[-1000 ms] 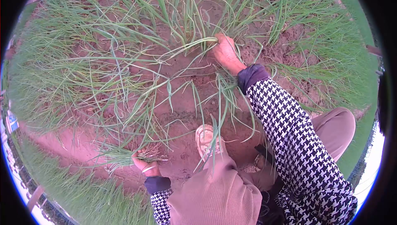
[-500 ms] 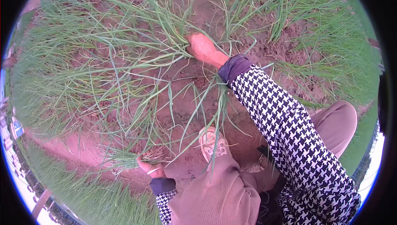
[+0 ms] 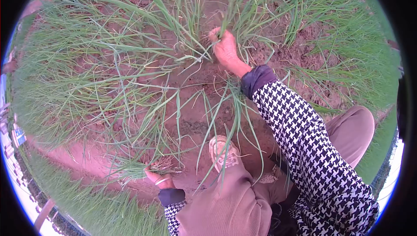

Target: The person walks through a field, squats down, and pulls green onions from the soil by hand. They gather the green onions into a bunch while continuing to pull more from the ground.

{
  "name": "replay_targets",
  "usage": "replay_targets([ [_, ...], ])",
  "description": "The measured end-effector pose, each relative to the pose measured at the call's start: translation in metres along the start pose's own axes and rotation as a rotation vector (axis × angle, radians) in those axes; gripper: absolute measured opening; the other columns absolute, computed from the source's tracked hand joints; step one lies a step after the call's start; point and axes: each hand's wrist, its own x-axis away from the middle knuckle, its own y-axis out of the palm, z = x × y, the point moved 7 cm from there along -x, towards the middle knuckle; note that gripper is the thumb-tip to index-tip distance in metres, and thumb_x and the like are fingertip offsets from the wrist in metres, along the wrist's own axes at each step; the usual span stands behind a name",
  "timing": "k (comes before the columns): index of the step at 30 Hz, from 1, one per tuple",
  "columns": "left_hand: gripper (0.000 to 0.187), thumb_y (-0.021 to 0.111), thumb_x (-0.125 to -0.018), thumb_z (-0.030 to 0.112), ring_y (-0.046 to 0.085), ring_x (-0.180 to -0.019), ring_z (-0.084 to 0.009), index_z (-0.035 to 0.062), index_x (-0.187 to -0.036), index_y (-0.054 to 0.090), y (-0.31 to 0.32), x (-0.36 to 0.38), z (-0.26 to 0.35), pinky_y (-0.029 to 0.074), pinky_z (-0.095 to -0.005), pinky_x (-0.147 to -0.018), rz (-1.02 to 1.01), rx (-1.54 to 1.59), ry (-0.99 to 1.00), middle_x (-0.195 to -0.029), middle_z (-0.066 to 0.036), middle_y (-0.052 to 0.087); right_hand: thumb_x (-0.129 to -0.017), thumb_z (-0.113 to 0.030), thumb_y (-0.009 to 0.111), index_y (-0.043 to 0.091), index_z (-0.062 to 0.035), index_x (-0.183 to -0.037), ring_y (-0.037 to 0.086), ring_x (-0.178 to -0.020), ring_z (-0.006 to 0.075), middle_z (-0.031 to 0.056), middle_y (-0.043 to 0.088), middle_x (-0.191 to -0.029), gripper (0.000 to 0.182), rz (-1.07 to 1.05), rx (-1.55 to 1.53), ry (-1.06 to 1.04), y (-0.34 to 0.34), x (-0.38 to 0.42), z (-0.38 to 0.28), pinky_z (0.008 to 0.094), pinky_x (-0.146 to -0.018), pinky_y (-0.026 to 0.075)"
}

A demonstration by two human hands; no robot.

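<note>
My left hand (image 3: 159, 178), low in the view, is closed around a bundle of thin green onion-like seedlings (image 3: 134, 168). Their pale root ends (image 3: 167, 165) stick out on the right of the fist and the green blades fan out to the left. My right hand (image 3: 226, 50) is at upper centre with its fingers closed on a few slim green blades (image 3: 230, 15), slightly blurred, rising from the grip. Just left of it a larger onion-like plant (image 3: 200, 57) spreads long tubular leaves. Another leafy clump (image 3: 236, 99) droops below the right wrist.
Damp brown soil (image 3: 193, 77) shows between the plants. Dense green blades (image 3: 56, 75) cover the left side and more (image 3: 347, 32) the right. My shoe (image 3: 225, 153) rests on the soil at lower centre, with my bent knee (image 3: 358, 121) to the right.
My right hand has let go of the leaves of the larger plant and moved right to the slim blades. My left hand keeps its bundle in nearly the same spot.
</note>
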Motion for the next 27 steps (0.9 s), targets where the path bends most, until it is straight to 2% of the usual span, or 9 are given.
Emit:
replay_targets([
  [3,0.016,0.053,-0.078,0.025,0.057,-0.066,-0.0196,0.0128,-0.067,0.051,0.033,0.0,0.009,0.047,-0.0382,-0.066,0.048,-0.026,0.032,-0.066,-0.002,0.057,-0.077,-0.007,0.059,0.062,-0.0038,-0.083,0.058,-0.066,0.017,0.0144,0.061,-0.072,0.007,-0.041,-0.321,0.264,0.013,-0.049,0.039,0.0325,-0.062,0.045],
  [4,0.016,0.053,-0.078,0.024,0.057,-0.066,-0.0197,0.0129,-0.067,0.051,0.04,0.001,0.009,0.048,-0.0382,-0.066,0.072,-0.024,0.055,-0.066,-0.002,0.058,-0.077,-0.007,0.059,0.065,-0.0052,-0.082,0.06,-0.066,0.0215,0.0143,0.063,-0.074,0.008,-0.041,-0.331,0.241,0.017,-0.061,0.038,0.0333,-0.063,0.046],
  [7,0.017,0.054,-0.079,0.025,0.057,-0.066,-0.02,0.0129,-0.067,0.051,0.05,0.01,0.009,0.048,-0.0378,-0.067,0.032,-0.066,0.037,-0.067,-0.002,0.058,-0.078,-0.008,0.059,0.066,-0.0062,-0.082,0.061,-0.068,0.0291,0.0141,0.065,-0.077,0.008,-0.262,-0.036,0.142,0.014,-0.065,0.007,0.0358,-0.066,0.048],
  [11,0.018,0.054,-0.079,0.026,0.057,-0.067,-0.0218,0.0129,-0.067,0.051,0.045,0.027,0.016,0.048,-0.0396,-0.066,0.014,-0.064,0.083,-0.068,-0.003,0.058,-0.073,-0.013,0.065,0.064,-0.0077,-0.096,0.056,-0.092,0.0352,0.0126,0.061,-0.093,0.023,-0.477,0.383,-0.548,0.002,-0.026,-0.031,0.0391,-0.083,0.046],
  [12,0.019,0.054,-0.079,0.028,0.057,-0.068,-0.0228,0.0125,-0.068,0.052,0.043,0.028,0.019,0.048,-0.0408,-0.066,-0.016,-0.082,0.059,-0.07,-0.003,0.058,-0.07,-0.013,0.066,0.064,-0.0076,-0.096,0.052,-0.101,0.032,0.0118,0.06,-0.098,0.027,-0.537,0.405,-0.517,-0.002,-0.024,-0.031,0.0397,-0.087,0.043],
  [16,0.02,0.053,-0.08,0.03,0.057,-0.07,-0.0234,0.0119,-0.072,0.052,0.041,0.055,0.037,0.048,-0.0422,-0.066,0.007,-0.154,0.099,-0.073,-0.004,0.058,-0.072,-0.012,0.064,0.064,-0.0062,-0.095,0.058,-0.09,0.0301,0.0133,0.061,-0.088,0.023,-0.423,0.359,-0.489,-0.027,-0.03,-0.042,0.0382,-0.081,0.046],
  [20,0.022,0.055,-0.08,0.033,0.057,-0.07,-0.0239,0.0121,-0.074,0.053,0.044,0.068,0.062,0.048,-0.0446,-0.068,-0.023,-0.167,0.146,-0.074,-0.004,0.058,-0.077,-0.016,0.054,0.064,-0.0003,-0.082,0.062,-0.063,0.0309,0.0178,0.061,-0.064,0.019,-0.171,-0.108,0.11,-0.053,-0.059,-0.026,0.0401,-0.06,0.048],
  [24,0.025,0.056,-0.08,0.038,0.057,-0.068,-0.0236,0.0127,-0.075,0.054,0.057,0.068,0.092,0.049,-0.0445,-0.067,-0.099,-0.148,0.151,-0.07,-0.003,0.057,-0.079,-0.021,0.059,0.065,-0.0006,-0.075,0.058,-0.052,0.0131,0.0058,0.061,-0.06,0.021,-0.433,0.125,0.372,-0.032,-0.046,-0.026,0.0278,-0.053,0.047],
  [27,0.023,0.055,-0.082,0.035,0.056,-0.065,-0.0211,0.0123,-0.077,0.053,0.051,0.047,0.095,0.049,-0.041,-0.064,-0.091,-0.124,0.13,-0.068,-0.002,0.056,-0.077,-0.032,0.058,0.064,0.0022,-0.074,0.063,-0.062,0.0261,0.017,0.06,-0.061,0.035,-0.668,0.11,0.274,-0.003,-0.022,-0.048,0.038,-0.062,0.049],
])
